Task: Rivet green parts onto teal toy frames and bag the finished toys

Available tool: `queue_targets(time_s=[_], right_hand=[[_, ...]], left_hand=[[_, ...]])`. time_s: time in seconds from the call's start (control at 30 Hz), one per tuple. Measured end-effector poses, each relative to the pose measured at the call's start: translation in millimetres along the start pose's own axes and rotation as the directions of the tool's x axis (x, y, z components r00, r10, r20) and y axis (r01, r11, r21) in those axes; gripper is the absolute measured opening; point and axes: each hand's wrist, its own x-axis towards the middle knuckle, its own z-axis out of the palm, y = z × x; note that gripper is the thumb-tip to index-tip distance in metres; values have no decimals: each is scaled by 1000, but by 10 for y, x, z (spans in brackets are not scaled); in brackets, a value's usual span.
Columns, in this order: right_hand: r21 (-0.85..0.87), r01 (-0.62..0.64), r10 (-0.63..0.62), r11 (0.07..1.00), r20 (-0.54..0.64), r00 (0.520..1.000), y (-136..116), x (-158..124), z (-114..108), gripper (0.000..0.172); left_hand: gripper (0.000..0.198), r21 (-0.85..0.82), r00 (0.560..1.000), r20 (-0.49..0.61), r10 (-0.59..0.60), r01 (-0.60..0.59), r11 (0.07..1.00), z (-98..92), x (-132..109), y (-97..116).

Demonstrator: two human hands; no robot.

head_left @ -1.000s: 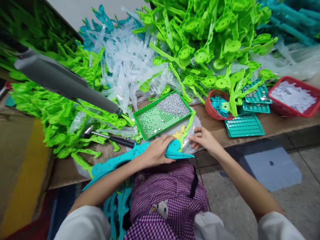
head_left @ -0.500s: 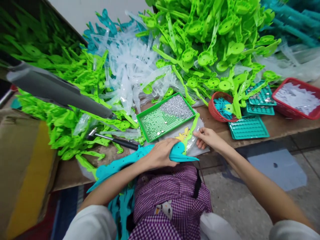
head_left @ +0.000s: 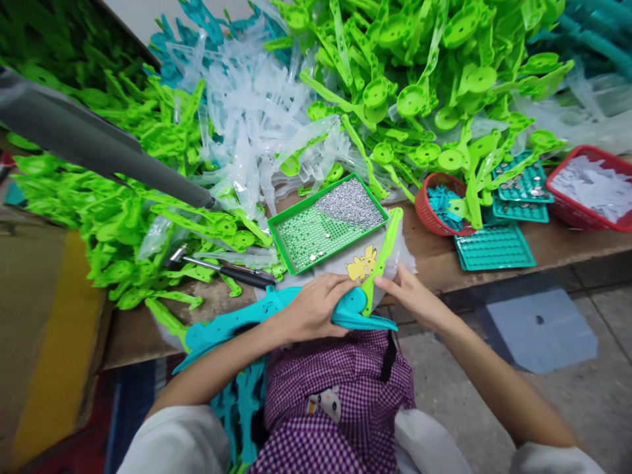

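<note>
My left hand (head_left: 311, 306) is closed on a long teal plastic part (head_left: 237, 319) that lies across the table's front edge and my lap. My right hand (head_left: 412, 296) pinches the lower end of a green plastic stick (head_left: 382, 253), which it holds against the teal part's head. Under the stick lies a clear plastic bag (head_left: 363, 263) with a yellow printed figure. Just behind both hands sits a green tray (head_left: 328, 220) of small silver discs, some set in rows and some heaped in its far corner.
Big heaps of green plastic parts (head_left: 419, 79) and clear bags (head_left: 247, 125) cover the back of the table. A black-handled tool (head_left: 222, 270) lies at left. Right: a small red basket (head_left: 437, 207), teal grid trays (head_left: 494, 247), a red basket (head_left: 590, 187) of white bits. A grey pole (head_left: 99, 151) crosses upper left.
My right hand has brought the green stick off the bag and drawn its lower end in against the teal part. My left hand stays on the teal part.
</note>
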Motion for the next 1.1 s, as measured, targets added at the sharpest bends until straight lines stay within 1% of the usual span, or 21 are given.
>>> queue_targets(time_s=[0.07,0.17,0.27,0.3,0.33,0.43,0.5,0.57,0.63,0.7,0.73,0.8,0.87,0.93,0.97,1.03,1.1], right_hand=[[29,33,-33,999,6,999,55,-32,63,49],[39,70,-69,997,-40,997,94,-88,121,56],[65,-43,45,997,-34,998,101,-142,160,61],[72,-62,64,996,-31,997,105,-158,175,62],[77,-52,55,996,-40,998,113,-172,191,62],[94,57,-47,994,-104,993,152,-206,236,61],[115,78,-63,990,-129,990,185,-221,252,62],[115,66,-50,991,-136,989,214,-234,256,63],[94,57,-44,994,-142,989,235,-254,259,65],[72,55,-45,996,-141,989,247,-287,267,66],[62,55,-46,997,-142,989,250,-309,274,66],[48,51,-44,998,-144,989,257,-358,286,66],[34,50,-44,998,-150,988,266,-403,289,66],[20,49,-45,999,-155,987,280,-435,278,66],[14,49,-46,999,-160,986,289,-444,267,65],[9,44,-42,999,-172,984,310,-456,240,64],[9,36,-34,999,-192,981,335,-460,213,64]], left_hand=[[82,-12,1000,18,0,0,1000,-39,-24,35],[82,-25,999,42,-8,9,1000,-80,-57,77],[82,-21,999,54,-1,2,1000,-101,-75,123],[82,-11,998,57,-5,6,1000,-110,-77,142],[84,5,998,61,-18,18,1000,-123,-82,161],[96,60,995,58,-75,72,996,-193,-133,203],[102,73,992,55,-111,107,992,-256,-214,194],[97,77,987,53,-155,151,986,-308,-323,155],[85,70,981,52,-187,184,980,-337,-428,112],[77,51,978,53,-203,200,978,-350,-490,93],[76,38,977,58,-205,203,978,-357,-499,97],[81,14,975,88,-202,201,979,-383,-472,127],[83,-17,976,144,-165,169,985,-420,-410,165],[72,-63,974,197,-110,124,990,-450,-348,191],[65,-84,975,204,-93,112,990,-457,-328,196],[52,-97,981,174,-89,107,990,-454,-314,198],[45,-68,987,127,-95,105,992,-436,-323,194]])
